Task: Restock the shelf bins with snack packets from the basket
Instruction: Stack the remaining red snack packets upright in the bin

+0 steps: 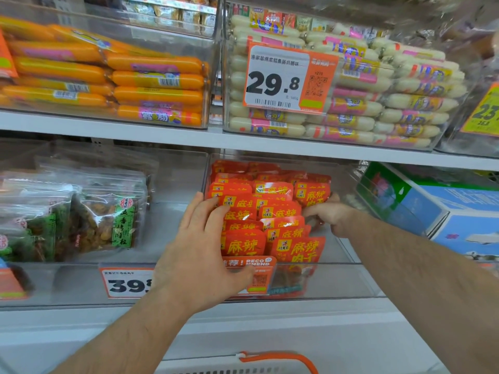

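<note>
- One head-worn view, close, faces forward and slightly down at the shelf bins point(294, 279) beyond both hands.
- The basket point(278, 359) edge shows below the forearms.

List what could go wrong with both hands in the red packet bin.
1. The red packets stand in loose overlapping rows; pressing with the left hand could tip the front ones over the bin's low front wall.
2. The left hand's thumb lies by the recommend tag and might knock it off.
3. The right hand may crush the packets it holds.

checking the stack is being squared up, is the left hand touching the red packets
Touching. The head view shows the left hand with straight fingers laid on the red packets' left side.
</note>
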Motion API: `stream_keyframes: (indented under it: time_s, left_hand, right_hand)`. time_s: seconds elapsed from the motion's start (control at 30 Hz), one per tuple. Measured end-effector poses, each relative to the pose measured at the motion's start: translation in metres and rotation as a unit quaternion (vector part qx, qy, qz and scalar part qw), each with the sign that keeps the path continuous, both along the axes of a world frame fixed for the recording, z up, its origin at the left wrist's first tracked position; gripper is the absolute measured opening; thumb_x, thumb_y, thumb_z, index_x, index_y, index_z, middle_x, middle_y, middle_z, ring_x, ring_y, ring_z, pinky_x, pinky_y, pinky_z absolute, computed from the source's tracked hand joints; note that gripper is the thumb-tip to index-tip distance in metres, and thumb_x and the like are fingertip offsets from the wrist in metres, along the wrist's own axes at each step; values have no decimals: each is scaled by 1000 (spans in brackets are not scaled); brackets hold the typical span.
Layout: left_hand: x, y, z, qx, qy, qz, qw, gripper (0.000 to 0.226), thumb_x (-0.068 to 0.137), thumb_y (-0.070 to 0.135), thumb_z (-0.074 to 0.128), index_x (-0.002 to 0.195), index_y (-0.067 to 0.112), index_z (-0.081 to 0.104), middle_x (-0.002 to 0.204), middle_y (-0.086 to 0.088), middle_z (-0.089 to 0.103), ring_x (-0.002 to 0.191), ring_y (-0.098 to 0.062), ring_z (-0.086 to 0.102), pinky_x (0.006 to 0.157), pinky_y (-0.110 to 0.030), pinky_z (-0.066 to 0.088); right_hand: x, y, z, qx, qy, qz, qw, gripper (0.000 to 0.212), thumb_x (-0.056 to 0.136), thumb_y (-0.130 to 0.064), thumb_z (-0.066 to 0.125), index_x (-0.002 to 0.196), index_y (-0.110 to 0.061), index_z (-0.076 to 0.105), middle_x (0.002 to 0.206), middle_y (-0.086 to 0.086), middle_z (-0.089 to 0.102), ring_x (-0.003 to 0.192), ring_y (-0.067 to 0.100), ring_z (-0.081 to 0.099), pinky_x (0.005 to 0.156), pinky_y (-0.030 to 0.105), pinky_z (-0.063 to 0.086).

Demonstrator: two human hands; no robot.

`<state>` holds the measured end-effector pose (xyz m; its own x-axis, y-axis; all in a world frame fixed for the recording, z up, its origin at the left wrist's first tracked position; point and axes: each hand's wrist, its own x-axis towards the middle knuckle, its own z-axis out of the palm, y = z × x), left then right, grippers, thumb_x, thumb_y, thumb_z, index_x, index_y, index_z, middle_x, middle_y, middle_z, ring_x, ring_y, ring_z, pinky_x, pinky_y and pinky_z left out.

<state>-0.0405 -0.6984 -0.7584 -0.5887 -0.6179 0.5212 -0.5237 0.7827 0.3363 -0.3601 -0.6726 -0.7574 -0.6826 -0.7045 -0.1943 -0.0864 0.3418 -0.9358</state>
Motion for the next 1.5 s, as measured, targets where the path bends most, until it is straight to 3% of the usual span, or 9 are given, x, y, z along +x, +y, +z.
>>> stream_keyframes:
  time_s: [0.1, 0.23, 0.3, 0.63, 0.8, 1.0, 1.17, 1.37, 1.5]
  left_hand:
    - [-1, -2, -1, -16, 9, -3, 1000, 102, 56, 74, 53, 140, 17, 42, 149, 5, 33, 149, -15, 12, 108, -32, 31]
    - [-1, -3, -3, -25, 9, -4, 1000, 102, 55, 74, 54, 138, 15, 45, 146, 3, 37, 148, -17, 15, 108, -29, 23]
    - [-1, -3, -3, -28, 8, -2, 1000, 103, 54, 74, 53, 138, 15, 44, 147, 3, 36, 149, -16, 13, 108, -28, 22]
    - [-1, 0, -1, -21, 0, 5, 1000, 104, 53, 76, 51, 140, 18, 43, 148, 5, 34, 149, -14, 11, 106, -29, 27]
    - [-1, 1, 0, -21, 1, 8, 1000, 102, 54, 75, 51, 138, 18, 44, 147, 4, 36, 149, -15, 14, 106, -34, 34]
    - [-2, 1, 0, -30, 12, 8, 999, 101, 55, 77, 51, 137, 17, 47, 145, 3, 40, 148, -17, 18, 105, -29, 27]
    - [-3, 2, 0, -26, 18, 7, 999, 100, 57, 77, 50, 136, 15, 49, 144, 1, 42, 148, -19, 19, 105, -33, 32]
    - [-3, 2, 1, -10, 14, 12, 1000, 99, 55, 75, 50, 135, 16, 48, 145, 2, 41, 148, -18, 17, 101, -41, 43]
    - [-2, 2, 0, -12, 10, 14, 1000, 99, 55, 74, 51, 136, 16, 48, 145, 2, 41, 148, -18, 18, 101, -42, 44]
  right_hand:
    - [-9, -3, -6, -5, 34, 19, 999, 105, 32, -8, 93, 123, 0, 41, 95, 19, 68, 71, 27, 70, 55, 31, 54]
    - [-4, 3, -3, 11, 61, 85, 994, 28, 62, 14, 78, 82, -2, 67, 69, 9, 68, 60, 19, 62, 59, 29, 49]
    - [-9, 2, -3, 10, 60, 85, 995, 23, 66, 20, 70, 74, -2, 66, 68, 12, 66, 60, 21, 61, 62, 31, 49]
    - [-7, -7, -3, -29, -21, 139, 990, 31, 74, 28, 52, 86, 0, 58, 58, 7, 67, 46, 17, 65, 41, 22, 47]
    - [-22, -12, -6, -71, -96, 130, 984, 73, 62, 7, 79, 129, -3, 50, 110, 18, 72, 98, 38, 70, 81, 51, 58]
    - [-35, -15, -6, -79, -103, 139, 982, 106, 45, -14, 96, 138, -8, 44, 119, 17, 69, 107, 36, 68, 94, 57, 51]
    - [-22, -6, 2, -45, -96, 164, 981, 47, 73, -9, 77, 118, -14, 65, 112, 9, 72, 102, 28, 68, 90, 43, 50]
    - [-21, -6, 0, -49, -74, 150, 985, 79, 58, -16, 87, 130, -16, 56, 113, 6, 73, 106, 30, 68, 104, 52, 42]
    - [-18, -6, -5, -65, -86, 142, 984, 88, 53, -14, 90, 133, -11, 53, 118, 14, 70, 101, 32, 70, 88, 48, 55]
